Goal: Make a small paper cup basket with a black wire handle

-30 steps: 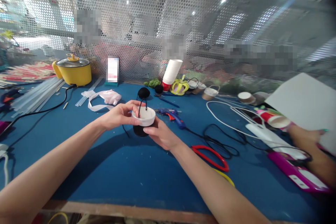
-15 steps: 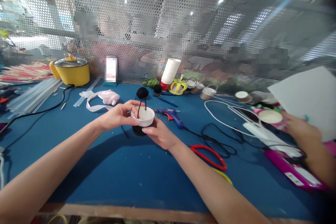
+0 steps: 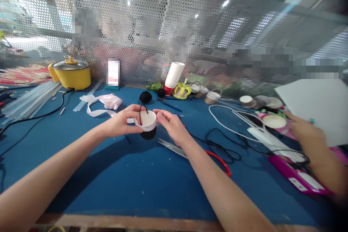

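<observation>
My left hand (image 3: 123, 120) grips the left side of a short white paper cup (image 3: 149, 126), its thumb low on the wall. A loop of black cord (image 3: 140, 110) rises from the cup's open top. Beneath the cup is a dark round shape (image 3: 148, 133). My right hand (image 3: 172, 125) is by the cup's right rim, thumb and fingers drawn together. What they pinch, if anything, cannot be made out. Below that hand lie red-handled scissors (image 3: 172, 147), partly under my right forearm. A black ball of yarn (image 3: 145, 97) sits behind the cup.
A yellow pot (image 3: 72, 76), pink ribbon (image 3: 110, 101) and phone (image 3: 113, 74) stand left and behind. Stacked paper cups (image 3: 174, 76) and a yellow crown-like piece (image 3: 182, 90) are at the back. Cables (image 3: 220, 145) cross the right, where another person's hand (image 3: 304, 130) holds white card.
My right hand has left the cup's underside and moved up to its right rim. The scissors' blades now show. My left hand keeps its hold on the cup.
</observation>
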Action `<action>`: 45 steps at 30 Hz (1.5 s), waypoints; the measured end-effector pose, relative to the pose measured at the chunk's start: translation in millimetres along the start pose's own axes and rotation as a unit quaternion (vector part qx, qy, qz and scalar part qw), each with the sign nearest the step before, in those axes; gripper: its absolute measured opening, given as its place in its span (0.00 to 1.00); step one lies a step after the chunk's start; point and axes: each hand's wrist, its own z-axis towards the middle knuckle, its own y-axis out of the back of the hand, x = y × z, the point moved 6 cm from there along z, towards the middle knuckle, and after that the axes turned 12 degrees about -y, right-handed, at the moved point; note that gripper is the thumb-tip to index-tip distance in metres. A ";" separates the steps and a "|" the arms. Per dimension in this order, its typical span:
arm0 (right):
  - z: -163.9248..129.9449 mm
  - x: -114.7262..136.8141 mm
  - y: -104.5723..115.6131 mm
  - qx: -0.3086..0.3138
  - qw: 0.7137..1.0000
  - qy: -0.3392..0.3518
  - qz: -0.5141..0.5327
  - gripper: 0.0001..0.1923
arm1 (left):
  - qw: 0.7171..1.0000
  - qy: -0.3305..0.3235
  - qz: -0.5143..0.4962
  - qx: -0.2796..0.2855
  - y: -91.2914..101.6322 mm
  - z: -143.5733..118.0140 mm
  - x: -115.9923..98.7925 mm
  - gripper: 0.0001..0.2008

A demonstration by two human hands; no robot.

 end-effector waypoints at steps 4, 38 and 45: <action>-0.5 0.5 -4.8 0.009 0.998 0.000 -0.059 0.21 | 0.997 -0.014 0.062 0.051 -12.7 -0.4 -3.6 0.03; 0.3 12.2 -8.7 -0.113 0.918 0.075 -0.373 0.03 | 0.996 -0.011 0.055 0.069 -31.9 -3.8 -0.5 0.04; 0.1 11.1 -8.1 -0.116 0.916 0.077 -0.375 0.02 | 0.996 -0.007 0.057 0.069 -31.6 -3.9 -0.4 0.03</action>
